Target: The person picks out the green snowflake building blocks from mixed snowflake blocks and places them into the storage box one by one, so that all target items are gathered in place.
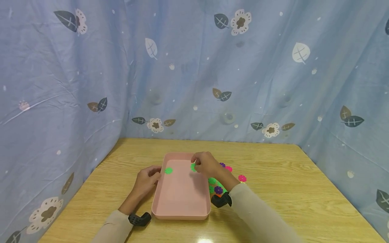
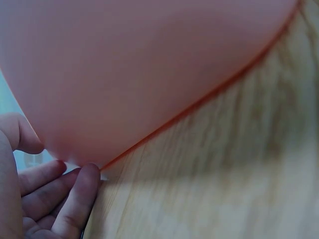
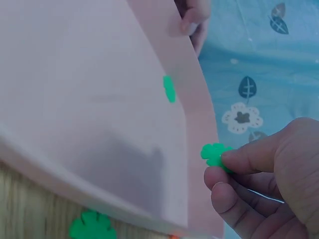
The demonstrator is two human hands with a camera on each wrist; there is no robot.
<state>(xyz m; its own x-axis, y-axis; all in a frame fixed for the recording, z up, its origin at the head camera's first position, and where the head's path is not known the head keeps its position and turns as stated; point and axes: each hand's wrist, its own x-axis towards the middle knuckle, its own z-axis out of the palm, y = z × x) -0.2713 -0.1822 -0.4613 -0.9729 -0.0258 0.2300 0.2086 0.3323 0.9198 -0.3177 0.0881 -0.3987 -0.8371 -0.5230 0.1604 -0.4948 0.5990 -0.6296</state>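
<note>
A shallow pink tray (image 1: 182, 195) lies on the table in the head view. My left hand (image 1: 147, 180) holds its left side, the curled fingertips at the rim and outer wall in the left wrist view. Over the tray's far right corner, my right hand (image 1: 206, 164) pinches a green flower-shaped piece (image 3: 213, 154) between thumb and fingers. Another green flower piece (image 1: 168, 170) is inside the tray near its left wall; the right wrist view shows this green piece (image 3: 169, 89) nearly edge-on.
Several flower pieces lie on the table right of the tray, partly hidden by my right forearm: green pieces (image 1: 212, 181), a purple piece (image 1: 218, 190) and a pink piece (image 1: 242, 178) among them. A blue patterned curtain (image 1: 188, 74) hangs behind and beside the wooden table (image 1: 273, 175).
</note>
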